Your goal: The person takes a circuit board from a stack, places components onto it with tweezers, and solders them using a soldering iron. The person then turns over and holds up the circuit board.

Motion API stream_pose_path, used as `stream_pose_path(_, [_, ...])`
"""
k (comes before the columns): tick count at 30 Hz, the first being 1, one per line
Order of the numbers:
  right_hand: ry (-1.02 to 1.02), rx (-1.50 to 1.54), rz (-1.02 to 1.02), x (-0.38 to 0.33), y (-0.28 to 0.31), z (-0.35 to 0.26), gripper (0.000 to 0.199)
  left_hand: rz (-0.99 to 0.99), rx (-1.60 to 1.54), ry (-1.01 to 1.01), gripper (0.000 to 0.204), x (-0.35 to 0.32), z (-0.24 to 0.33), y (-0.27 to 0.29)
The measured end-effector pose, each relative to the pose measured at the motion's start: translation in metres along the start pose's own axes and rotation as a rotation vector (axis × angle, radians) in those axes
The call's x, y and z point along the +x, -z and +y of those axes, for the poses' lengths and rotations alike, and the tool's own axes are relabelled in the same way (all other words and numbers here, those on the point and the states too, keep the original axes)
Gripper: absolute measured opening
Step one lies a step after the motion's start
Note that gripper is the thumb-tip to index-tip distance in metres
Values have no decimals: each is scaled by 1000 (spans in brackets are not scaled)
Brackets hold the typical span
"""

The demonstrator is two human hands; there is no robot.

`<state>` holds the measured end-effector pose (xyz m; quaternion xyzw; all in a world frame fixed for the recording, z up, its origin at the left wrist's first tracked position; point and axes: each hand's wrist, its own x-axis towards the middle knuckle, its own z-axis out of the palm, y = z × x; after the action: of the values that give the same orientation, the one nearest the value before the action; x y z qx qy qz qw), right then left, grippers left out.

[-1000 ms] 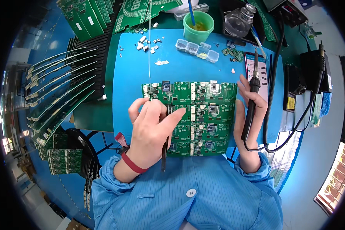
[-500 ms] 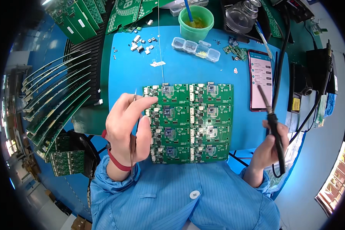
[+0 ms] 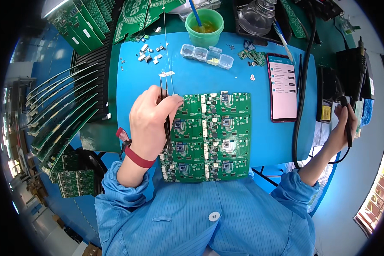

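A green panel of joined circuit boards [image 3: 226, 147] lies flat near my body on the blue mat. Over its upper left corner, my left hand [image 3: 148, 115] is closed around metal tweezers [image 3: 167, 128]. Their slightly parted tips point away from me, close to a white scrap [image 3: 166, 74] and a thin wire [image 3: 169, 59] that runs down to the panel's top edge. Far to the right, my right hand [image 3: 341, 128] grips a black soldering iron [image 3: 350, 130] by its handle. Its tip is hard to make out against the dark equipment there.
A phone [image 3: 283, 98] lies right of the panel, beside a thick black cable [image 3: 304, 94]. Beyond are a small lidded case [image 3: 207, 55], a green cup [image 3: 205, 34], loose white connectors [image 3: 147, 55] and a glass jar [image 3: 257, 19]. Boards stand in a rack [image 3: 64, 111] at left.
My right hand has carried the soldering iron from beside the panel out to the far right. My left hand has moved right and away from me, the tweezers' tips now higher, near the white scrap.
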<state>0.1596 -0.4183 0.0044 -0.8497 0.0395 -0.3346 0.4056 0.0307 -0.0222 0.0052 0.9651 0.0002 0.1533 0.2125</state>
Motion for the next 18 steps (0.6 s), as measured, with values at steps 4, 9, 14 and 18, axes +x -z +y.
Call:
stream_pose_path(4, [2,-8,31,-4,-3,-1,24,50,-81,-156,14,5,15,11])
stream_pose_path(9, [-35,-36,-62,-5,3,-5,23,-70,-262,-345,22,-12,33,4])
stream_pose_path(14, [68,378,-124,-40,30,-42,14,-133,-375,-13,23,-17,49,4])
stream_pose_path(18, [14,663,-584,-119,18,-79,17,-107,-397,64,22,-9,54,-3])
